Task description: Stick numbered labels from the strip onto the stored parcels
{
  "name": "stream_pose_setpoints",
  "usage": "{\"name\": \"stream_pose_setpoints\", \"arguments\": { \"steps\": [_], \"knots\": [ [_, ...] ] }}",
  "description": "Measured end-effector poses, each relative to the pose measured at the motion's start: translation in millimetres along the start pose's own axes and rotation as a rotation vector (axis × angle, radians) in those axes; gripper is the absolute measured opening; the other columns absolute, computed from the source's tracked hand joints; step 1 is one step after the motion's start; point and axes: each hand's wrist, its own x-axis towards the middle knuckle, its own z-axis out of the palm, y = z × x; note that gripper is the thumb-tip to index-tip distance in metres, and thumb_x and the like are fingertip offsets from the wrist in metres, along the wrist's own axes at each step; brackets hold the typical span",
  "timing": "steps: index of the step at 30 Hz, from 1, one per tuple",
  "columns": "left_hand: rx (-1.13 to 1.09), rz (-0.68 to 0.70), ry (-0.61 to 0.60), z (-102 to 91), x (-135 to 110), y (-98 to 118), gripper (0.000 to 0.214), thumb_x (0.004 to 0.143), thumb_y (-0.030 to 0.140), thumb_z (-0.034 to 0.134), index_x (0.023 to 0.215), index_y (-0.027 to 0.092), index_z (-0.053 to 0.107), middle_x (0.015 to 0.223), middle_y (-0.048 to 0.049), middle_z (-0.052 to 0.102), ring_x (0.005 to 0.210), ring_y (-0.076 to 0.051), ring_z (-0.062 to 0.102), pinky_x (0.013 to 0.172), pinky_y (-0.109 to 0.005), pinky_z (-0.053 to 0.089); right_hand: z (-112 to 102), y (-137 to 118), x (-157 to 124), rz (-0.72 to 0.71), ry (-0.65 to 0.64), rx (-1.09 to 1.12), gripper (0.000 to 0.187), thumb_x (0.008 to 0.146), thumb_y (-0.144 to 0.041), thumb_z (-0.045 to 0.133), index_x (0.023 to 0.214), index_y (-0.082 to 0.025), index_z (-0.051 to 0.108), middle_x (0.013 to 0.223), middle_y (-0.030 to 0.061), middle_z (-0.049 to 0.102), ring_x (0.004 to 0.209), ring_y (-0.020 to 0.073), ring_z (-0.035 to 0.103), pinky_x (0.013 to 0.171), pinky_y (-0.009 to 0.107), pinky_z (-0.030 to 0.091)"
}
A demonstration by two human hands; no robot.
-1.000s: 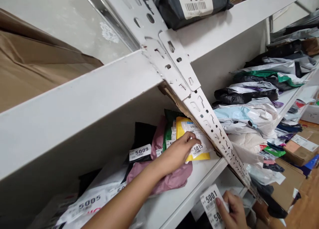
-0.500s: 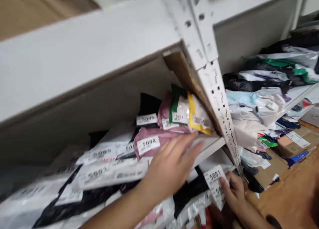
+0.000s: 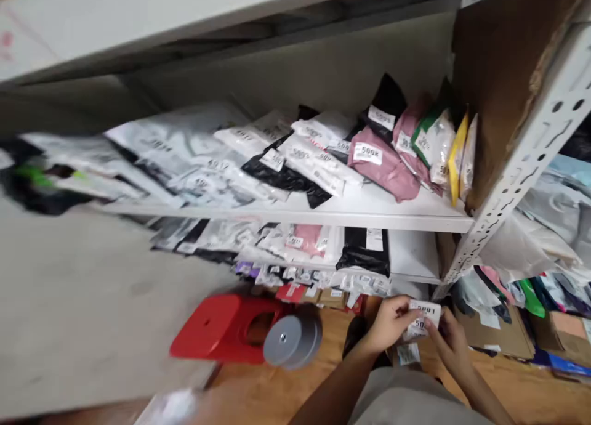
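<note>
Both my hands meet low in the view over a small stack of white number labels with printed digits. My left hand pinches the labels' left edge and my right hand holds them from the right. Above, a white shelf carries several labelled parcel bags, among them a pink bag marked 5008, black and white bags, and a yellow bag standing against a brown cardboard divider.
A red plastic stool and a grey round object lie on the wooden floor. A lower shelf holds more bags. A white perforated upright stands right, with piled bags and cardboard boxes beyond.
My left hand has left the yellow parcel on the shelf and dropped down to join my right hand on the labels. The view has swung down and left, showing the floor and stool.
</note>
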Motion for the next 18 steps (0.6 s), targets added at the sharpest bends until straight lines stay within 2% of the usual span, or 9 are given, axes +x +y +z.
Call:
{"name": "stream_pose_setpoints", "arguments": {
  "steps": [2,4,7,10,13,15,18],
  "knots": [
    [0.057,0.044,0.118,7.9,-10.6,-10.3,0.047,0.071,0.055,0.076,0.058,0.016,0.054,0.054,0.0066,0.045,0.054,-0.008,0.039,0.053,-0.021,0.034,-2.3,-7.2,6.2,0.075,-0.029,0.112,0.037,0.077,-0.053,0.075,0.091,-0.019,0.069,0.084,0.0069,0.073,0.077,0.022,0.067,0.07,0.029,0.055],
    [0.1,0.084,0.24,6.7,-16.1,-23.9,0.047,0.07,0.053,0.077,0.053,0.017,0.051,0.05,0.0074,0.041,0.052,-0.008,0.038,0.053,-0.022,0.034,5.9,-6.4,10.9,0.175,-0.04,0.225,0.041,0.071,-0.056,0.079,0.084,-0.019,0.069,0.075,0.0051,0.071,0.069,0.0208,0.065,0.064,0.029,0.054],
    [0.067,0.085,0.487,-19.3,-10.4,-48.2,0.04,0.077,0.052,0.07,0.057,0.018,0.059,0.055,0.003,0.055,0.06,-0.014,0.053,0.064,-0.026,0.046,29.9,5.1,17.7,0.31,-0.036,0.357,0.043,0.063,-0.057,0.084,0.073,-0.019,0.065,0.06,-0.0001,0.064,0.052,0.0154,0.057,0.051,0.026,0.047],
    [0.004,0.021,0.811,-77.6,8.5,-70.7,0.029,0.088,0.046,0.058,0.081,0.019,0.068,0.085,-0.0046,0.069,0.092,-0.021,0.064,0.085,-0.031,0.05,57.0,17.8,26.1,0.403,-0.079,0.416,0.045,0.059,-0.056,0.086,0.073,-0.02,0.064,0.055,-0.0029,0.06,0.046,0.012,0.051,0.046,0.023,0.04],
    [-0.015,-0.11,1.043,-152.9,30.3,-90.0,0.025,0.092,0.039,0.058,0.104,0.018,0.065,0.105,-0.0082,0.068,0.103,-0.023,0.063,0.09,-0.038,0.051,86.1,27.3,34.5,0.446,-0.161,0.366,0.046,0.058,-0.058,0.086,0.074,-0.019,0.067,0.058,-0.0009,0.063,0.049,0.0132,0.054,0.048,0.024,0.041],
    [0.0,-0.189,1.092,-199.1,44.1,-102.1,0.03,0.094,0.037,0.059,0.116,0.017,0.061,0.116,-0.0095,0.065,0.104,-0.023,0.063,0.089,-0.042,0.053,110.2,33.7,40.6,0.452,-0.207,0.312,0.046,0.059,-0.059,0.085,0.075,-0.019,0.069,0.061,0.0006,0.067,0.052,0.0151,0.057,0.052,0.026,0.045],
    [0.059,-0.245,0.999,-247.7,64.1,-117.7,0.036,0.094,0.036,0.061,0.125,0.017,0.058,0.124,-0.0099,0.061,0.104,-0.023,0.063,0.088,-0.045,0.056,156.8,47.3,52.6,0.466,-0.222,0.255,0.045,0.058,-0.059,0.085,0.075,-0.02,0.071,0.067,0.0025,0.07,0.058,0.0189,0.062,0.06,0.031,0.05]
  ]
}}
